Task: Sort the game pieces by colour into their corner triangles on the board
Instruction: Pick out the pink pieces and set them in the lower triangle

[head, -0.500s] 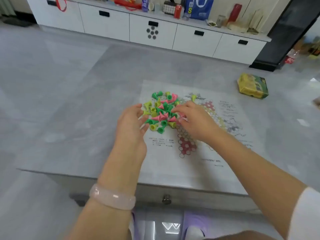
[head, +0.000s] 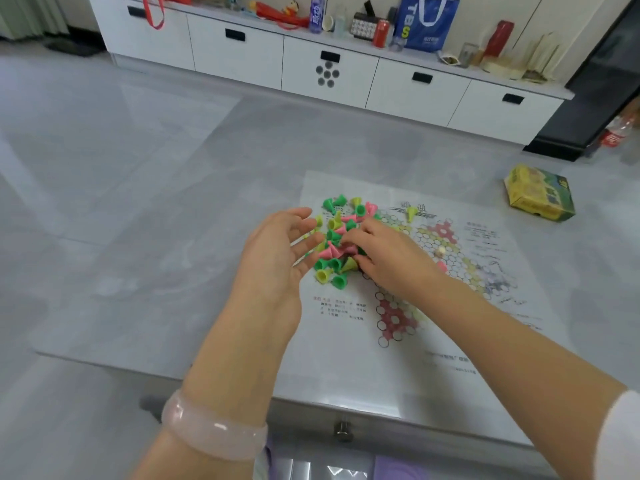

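Right hand (head: 391, 261) covers part of the green, pink and yellow pieces (head: 337, 244), grip unclear; left hand (head: 277, 251) open beside them on the board (head: 450, 306)

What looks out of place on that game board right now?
The game pieces, green, pink and yellow cones, lie jumbled in one heap on the board, many tipped over, none sorted. One yellow piece sits apart from the heap. The red corner triangle holds none.
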Motion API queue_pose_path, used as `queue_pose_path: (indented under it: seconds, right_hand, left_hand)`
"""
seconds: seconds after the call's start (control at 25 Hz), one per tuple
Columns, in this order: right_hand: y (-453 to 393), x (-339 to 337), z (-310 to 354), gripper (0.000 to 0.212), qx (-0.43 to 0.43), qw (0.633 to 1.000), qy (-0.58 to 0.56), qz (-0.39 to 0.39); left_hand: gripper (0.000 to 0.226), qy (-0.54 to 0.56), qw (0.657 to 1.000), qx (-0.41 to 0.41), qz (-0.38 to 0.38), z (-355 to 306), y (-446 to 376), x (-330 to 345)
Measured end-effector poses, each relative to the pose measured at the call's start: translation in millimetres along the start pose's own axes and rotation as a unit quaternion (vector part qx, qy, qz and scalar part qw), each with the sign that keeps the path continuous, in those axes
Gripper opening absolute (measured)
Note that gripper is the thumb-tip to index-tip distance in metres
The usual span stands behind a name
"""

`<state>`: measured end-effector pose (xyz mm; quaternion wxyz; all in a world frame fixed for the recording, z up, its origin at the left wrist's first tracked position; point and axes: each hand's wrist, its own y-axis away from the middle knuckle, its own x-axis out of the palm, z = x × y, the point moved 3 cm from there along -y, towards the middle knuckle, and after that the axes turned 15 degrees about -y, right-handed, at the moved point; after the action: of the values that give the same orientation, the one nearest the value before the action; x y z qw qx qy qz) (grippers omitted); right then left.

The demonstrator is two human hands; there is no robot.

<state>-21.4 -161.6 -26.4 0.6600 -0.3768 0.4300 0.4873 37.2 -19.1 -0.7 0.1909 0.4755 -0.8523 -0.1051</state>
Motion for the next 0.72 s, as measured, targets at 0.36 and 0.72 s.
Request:
queue_pose_path:
  seconds: [0.36, 0.72]
  right_hand:
    - [-2.6, 0.1, -0.1, 0.025, 0.038, 0.999, -0.024, -0.016]
    - [18.5, -38.0, -19.7, 0.018, 0.215, 0.876, -0.411, -0.134]
  left_hand:
    - [0.021, 0.014, 1.0, -0.007, 0.017, 2.6, 5.6, 6.3]
    - [0.021, 0.026, 0.999, -0.013, 0.017, 6.6, 4.6, 16.0]
